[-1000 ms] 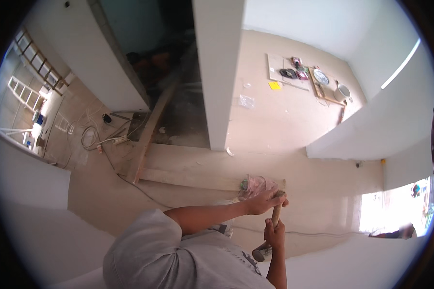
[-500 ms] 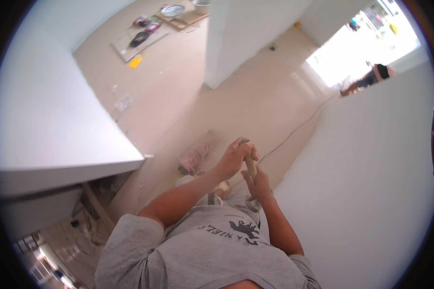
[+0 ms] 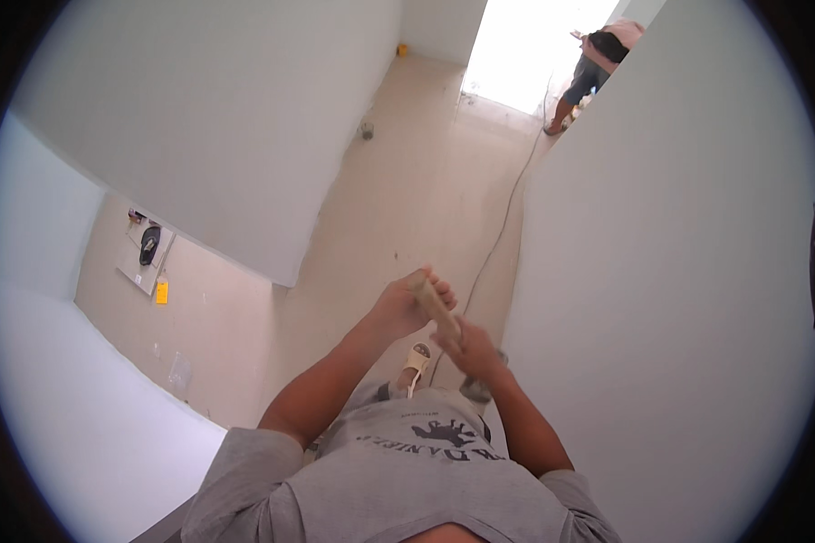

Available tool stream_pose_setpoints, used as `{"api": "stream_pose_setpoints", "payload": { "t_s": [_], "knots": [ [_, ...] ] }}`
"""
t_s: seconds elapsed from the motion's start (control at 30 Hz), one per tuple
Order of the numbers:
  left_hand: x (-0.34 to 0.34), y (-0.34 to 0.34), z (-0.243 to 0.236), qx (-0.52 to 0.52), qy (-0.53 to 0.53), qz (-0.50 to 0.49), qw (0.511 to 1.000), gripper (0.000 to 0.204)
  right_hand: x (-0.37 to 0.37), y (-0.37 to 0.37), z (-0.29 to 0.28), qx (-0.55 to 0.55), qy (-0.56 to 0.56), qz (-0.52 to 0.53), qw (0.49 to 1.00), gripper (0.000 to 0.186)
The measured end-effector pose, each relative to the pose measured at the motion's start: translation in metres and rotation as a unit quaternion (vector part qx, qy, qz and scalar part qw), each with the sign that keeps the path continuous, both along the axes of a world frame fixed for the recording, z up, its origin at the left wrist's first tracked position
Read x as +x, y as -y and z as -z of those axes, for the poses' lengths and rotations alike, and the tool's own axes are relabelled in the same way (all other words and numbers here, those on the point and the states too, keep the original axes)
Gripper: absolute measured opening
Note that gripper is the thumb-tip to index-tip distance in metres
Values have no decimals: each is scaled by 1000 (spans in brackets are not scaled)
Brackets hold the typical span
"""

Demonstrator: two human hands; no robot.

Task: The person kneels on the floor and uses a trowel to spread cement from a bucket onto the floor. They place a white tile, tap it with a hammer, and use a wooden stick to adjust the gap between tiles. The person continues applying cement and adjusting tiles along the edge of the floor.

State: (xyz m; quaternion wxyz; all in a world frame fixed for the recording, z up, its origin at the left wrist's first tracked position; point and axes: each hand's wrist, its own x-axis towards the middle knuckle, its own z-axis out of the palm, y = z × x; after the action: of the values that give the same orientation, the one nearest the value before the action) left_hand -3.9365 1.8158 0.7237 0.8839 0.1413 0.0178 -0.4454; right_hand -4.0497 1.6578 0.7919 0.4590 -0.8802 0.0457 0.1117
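My left hand (image 3: 407, 303) is closed around the upper end of the wooden handle (image 3: 436, 306) of a hammer-like tool, in front of my body. My right hand (image 3: 469, 348) grips the same handle lower down. The tool's dark head (image 3: 478, 385) hangs below that hand, partly hidden by it and my forearm. My sandaled foot (image 3: 416, 360) shows beneath, beside a grey cable (image 3: 503, 223) running along the beige floor (image 3: 353, 217).
White walls (image 3: 652, 290) flank the corridor, which leads to a bright opening (image 3: 516, 50). A person in pink (image 3: 607, 54) bends beside it. Through a gap at left lie a board (image 3: 140, 262) with a black object (image 3: 150, 245) and a yellow item (image 3: 162, 292) on the floor.
The view has swung round to face along the corridor; the dark recess and pink bundle are out of sight. Both hands still hold the tool, now tilted with its top leaning left.
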Motion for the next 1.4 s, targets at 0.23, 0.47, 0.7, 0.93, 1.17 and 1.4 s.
{"api": "stream_pose_setpoints", "payload": {
  "t_s": [0.23, 0.47, 0.7, 0.93, 1.17, 1.4],
  "knots": [
    [181, 64, -8, 579, 168, -50, 796, 63, 188, 110, 17, 80, -35, 134, 987, 40],
    [312, 31, 203, 737, 390, 311, 456, 56, 332, 169, 38, 63, -66, 156, 984, 39],
    [469, 86, 188, 422, 98, 556, 709, 76, 455, 258, 57, 63, -57, 229, 970, 40],
    [660, 230, 161, 553, 311, 473, 611, 73, 604, 388, 67, 118, -70, 244, 960, 35],
    [807, 341, 118, 489, 369, 492, 618, 72, 829, 500, 26, 33, -19, 84, 996, 45],
    [1000, 541, -52, 354, 380, -206, 830, 47, 1040, 587, -4, 18, -12, -16, 1000, 51]
  ]
}}
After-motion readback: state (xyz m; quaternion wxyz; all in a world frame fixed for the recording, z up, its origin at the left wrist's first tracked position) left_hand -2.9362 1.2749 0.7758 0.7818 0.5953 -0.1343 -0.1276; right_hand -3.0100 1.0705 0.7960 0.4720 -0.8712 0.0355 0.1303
